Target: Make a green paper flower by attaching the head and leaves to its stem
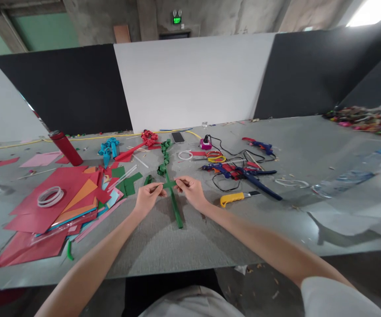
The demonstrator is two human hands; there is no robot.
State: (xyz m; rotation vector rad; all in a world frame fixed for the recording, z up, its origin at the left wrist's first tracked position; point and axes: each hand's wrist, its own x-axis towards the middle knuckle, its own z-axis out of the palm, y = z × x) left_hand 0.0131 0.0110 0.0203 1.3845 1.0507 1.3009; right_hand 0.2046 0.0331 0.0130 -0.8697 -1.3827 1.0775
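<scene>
Between my two hands a small green paper strip (169, 185) is stretched, its ends pinched in my fingers. My left hand (148, 197) closes on the strip's left end, and my right hand (190, 190) grips the right end. Under the strip lies a long green paper stem (176, 211), pointing toward me. Crumpled green paper pieces (164, 157) run in a line up from its far end. Left of my left hand are green paper scraps (128, 184) with white sticks. A red paper flower (149, 138) and a blue paper flower (108, 147) lie farther back.
Stacked coloured paper (42, 176) with a tape roll (50, 197) and a red bottle (65, 148) stand left. On the right lie a yellow-handled cutter (232, 199), blue-handled pliers (259, 182), glue guns (218, 169) and black cords. A phone (177, 138) lies behind; a plastic bottle (342, 182) lies far right.
</scene>
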